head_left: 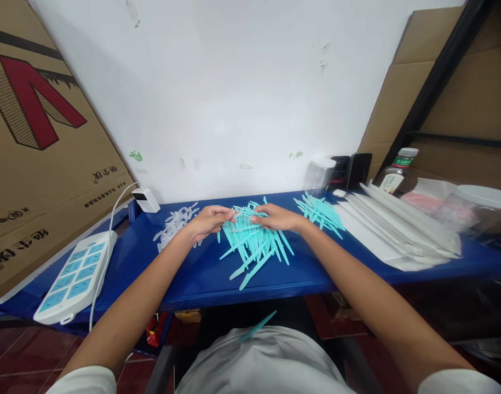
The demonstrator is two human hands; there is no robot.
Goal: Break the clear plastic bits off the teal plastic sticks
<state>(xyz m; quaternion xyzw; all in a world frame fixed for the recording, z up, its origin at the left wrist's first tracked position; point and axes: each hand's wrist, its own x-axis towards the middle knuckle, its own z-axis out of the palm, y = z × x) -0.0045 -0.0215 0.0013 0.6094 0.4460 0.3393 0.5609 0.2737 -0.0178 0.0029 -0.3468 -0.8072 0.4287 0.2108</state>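
On the blue table lies a heap of turquoise eyebrow razors (254, 246), slim sticks pointing many ways. My left hand (211, 221) is at the heap's left edge, thumb and fingertips pinched; whatever is between them is too small to make out. Over the top of the heap, my right hand (277, 216) has its thumb and fingers closed around a turquoise razor that points towards my left fingertips. Left of my left hand spreads a pile of small translucent whitish pieces (174, 224). A smaller pile of turquoise razors (320, 212) lies to the right.
A white power strip (75, 276) and a small white device (147, 200) stand at left. White packets (398, 224), a lidded clear jar (319, 175) and a bottle (396, 171) are at right. One loose turquoise razor (257, 326) rests on my lap. Cardboard (49, 164) flanks the table.
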